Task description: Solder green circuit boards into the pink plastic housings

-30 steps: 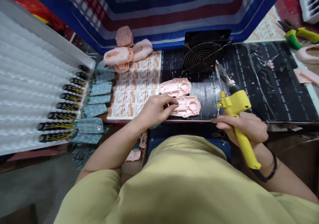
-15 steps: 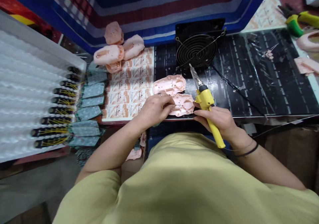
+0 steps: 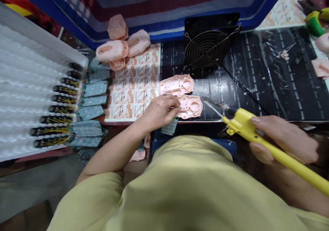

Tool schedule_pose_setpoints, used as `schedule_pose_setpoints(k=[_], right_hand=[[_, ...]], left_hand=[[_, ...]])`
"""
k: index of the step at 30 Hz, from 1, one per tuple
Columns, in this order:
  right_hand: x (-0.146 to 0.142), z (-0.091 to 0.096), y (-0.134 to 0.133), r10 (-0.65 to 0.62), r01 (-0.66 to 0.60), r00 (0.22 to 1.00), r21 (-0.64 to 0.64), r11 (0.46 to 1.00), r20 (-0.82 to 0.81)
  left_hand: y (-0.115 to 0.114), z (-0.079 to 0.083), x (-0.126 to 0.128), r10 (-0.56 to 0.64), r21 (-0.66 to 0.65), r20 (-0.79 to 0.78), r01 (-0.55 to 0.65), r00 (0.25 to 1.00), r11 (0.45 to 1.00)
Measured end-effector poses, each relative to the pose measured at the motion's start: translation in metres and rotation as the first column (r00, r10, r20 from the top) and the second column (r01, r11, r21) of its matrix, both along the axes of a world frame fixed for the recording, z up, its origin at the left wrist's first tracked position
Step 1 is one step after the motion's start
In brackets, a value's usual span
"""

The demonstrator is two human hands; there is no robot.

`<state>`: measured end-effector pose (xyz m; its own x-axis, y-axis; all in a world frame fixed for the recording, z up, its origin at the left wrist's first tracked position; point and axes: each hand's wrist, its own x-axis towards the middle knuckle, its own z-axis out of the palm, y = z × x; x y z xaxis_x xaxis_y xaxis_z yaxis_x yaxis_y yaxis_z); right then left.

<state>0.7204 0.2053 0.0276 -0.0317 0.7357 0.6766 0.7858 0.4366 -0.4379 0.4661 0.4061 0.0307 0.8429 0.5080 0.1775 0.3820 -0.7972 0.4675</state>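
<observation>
My left hand (image 3: 163, 111) is closed in a pinch over the left end of the nearer pink plastic shell half (image 3: 191, 107). What its fingertips hold is hidden. A small green circuit board (image 3: 169, 126) hangs below this hand, over the table's front edge. Just behind lies a second pink shell half (image 3: 177, 84), inner side up. My right hand (image 3: 282, 138) grips a yellow soldering gun (image 3: 244, 123), raised off the table at the right. Its tip points left towards the nearer shell, apart from it.
A black fan (image 3: 209, 47) stands at the back, its cable (image 3: 239, 83) running right. Pink shells (image 3: 111, 51) are piled at back left. A white tray (image 3: 23, 87) holds black cylindrical parts with yellow wires and green boards (image 3: 94, 112). Pliers (image 3: 315, 22) lie far right.
My right hand has moved the soldering gun right and up towards the camera, and its tip now points left. More of the green board shows beneath my left hand, which stays at the shell.
</observation>
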Motion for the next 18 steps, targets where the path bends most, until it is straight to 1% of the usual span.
schedule_pose_setpoints(k=[2, 3, 7, 9, 13, 18], right_hand=[[-0.007, -0.003, 0.007, 0.097, -0.099, 0.995, 0.075, 0.992, 0.024], [-0.010, -0.006, 0.010, 0.125, -0.126, 0.992, 0.091, 0.988, 0.018], [-0.016, -0.015, 0.015, 0.169, -0.162, 0.984, 0.099, 0.982, -0.059], [-0.016, -0.017, 0.015, 0.197, -0.188, 0.978, 0.110, 0.976, -0.071], [-0.016, -0.011, 0.020, 0.229, -0.226, 0.972, 0.061, 0.972, -0.051], [-0.017, -0.001, 0.024, 0.227, -0.229, 0.973, 0.044, 0.972, 0.033]], left_hand=[[-0.001, 0.000, 0.000, 0.005, 0.008, -0.001, -0.005, 1.000, 1.000], [-0.001, 0.000, 0.000, 0.011, 0.011, -0.007, -0.011, 1.000, 1.000], [-0.001, -0.001, -0.001, 0.021, 0.019, -0.025, -0.021, 0.999, 1.000], [-0.001, -0.002, -0.001, 0.019, 0.023, -0.022, -0.018, 1.000, 1.000], [-0.001, -0.003, 0.000, 0.016, 0.038, -0.017, -0.015, 1.000, 0.999], [-0.002, -0.002, 0.000, 0.026, 0.050, -0.077, -0.023, 0.997, 0.998]])
